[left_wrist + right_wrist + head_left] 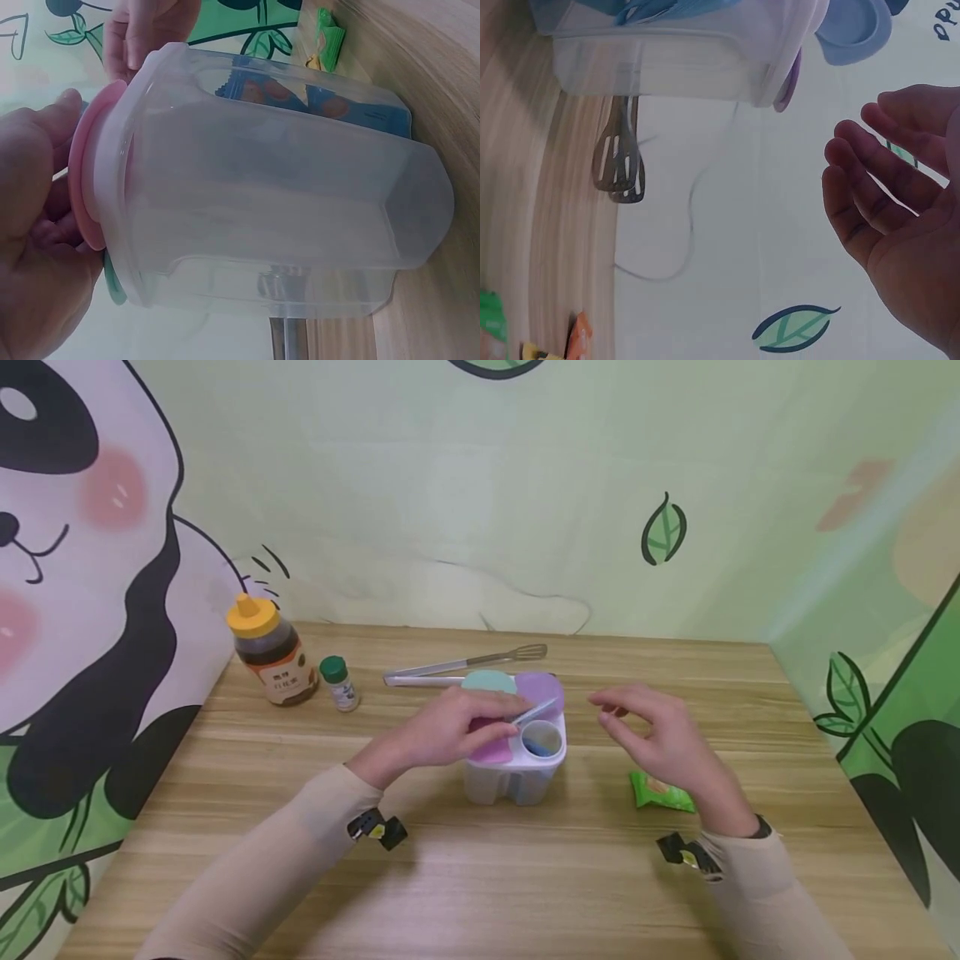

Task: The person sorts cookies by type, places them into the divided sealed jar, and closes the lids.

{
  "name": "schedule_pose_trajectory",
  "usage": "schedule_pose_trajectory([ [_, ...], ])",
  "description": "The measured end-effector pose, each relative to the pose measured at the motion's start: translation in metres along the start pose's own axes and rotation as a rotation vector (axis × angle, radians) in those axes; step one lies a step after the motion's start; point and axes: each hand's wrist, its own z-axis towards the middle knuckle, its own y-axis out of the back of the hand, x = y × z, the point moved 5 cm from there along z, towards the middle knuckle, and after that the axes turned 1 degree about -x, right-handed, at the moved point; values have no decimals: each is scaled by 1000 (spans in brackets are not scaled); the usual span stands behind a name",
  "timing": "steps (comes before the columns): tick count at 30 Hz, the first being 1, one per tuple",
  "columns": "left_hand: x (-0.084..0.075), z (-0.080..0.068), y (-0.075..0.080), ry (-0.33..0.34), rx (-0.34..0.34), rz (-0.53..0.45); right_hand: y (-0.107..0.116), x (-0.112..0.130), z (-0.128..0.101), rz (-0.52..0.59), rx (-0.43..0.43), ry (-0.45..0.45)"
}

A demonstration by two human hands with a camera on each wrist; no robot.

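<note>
Here, head view: a translucent seasoning container (514, 770) stands mid-surface (480, 877), with 4 coloured flip lids; the blue lid (537, 711) stands raised over 1 open round hole; teal (489, 682), purple (542, 687) and pink (492, 747) lids lie flat; left hand (456, 727) rests on top of the container, fingers laid over the pink lid and reaching to the raised blue one; right hand (660, 735) hovers just right of the container, apart from it, fingers loosely bent and holding nothing; metal tongs (465, 667) lie behind the container; honey bottle (270, 652) and small green-capped jar (339, 683) at rear left; green packet (660, 792) on the surface under the right wrist.

Left wrist view: container wall (285, 202) fills the frame; left hand (37, 240) wraps the lid end, thumb on the pink lid (86, 187); blue packets show through the plastic; right hand's fingers (142, 34) beyond.

Right wrist view: right hand (900, 202) open, fingers slightly curved and spread, touching nothing; container (667, 52) at top, blue lid (855, 30) tipped up; tongs' tips (619, 161) lie on the surface behind the container.
</note>
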Motion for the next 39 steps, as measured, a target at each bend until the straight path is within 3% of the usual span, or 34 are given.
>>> schedule_pose_trajectory([
  [10, -5, -1, -1, -19, 33, 48, 2, -20, -15, -52, -13, -56],
  [17, -9, 0, -4, -75, 71, 94, 0, -31, -24, -75, -22, -57],
  [23, -10, 0, -5, -81, 76, 120, -7, -45, -32, -85, 17, -95],
  [32, -13, -1, -6, -60, 83, 175, -17, -64, -49, -121, 110, -221],
  [39, -14, -1, -8, -44, 91, 199, -27, -70, -56, -102, 128, -197],
])
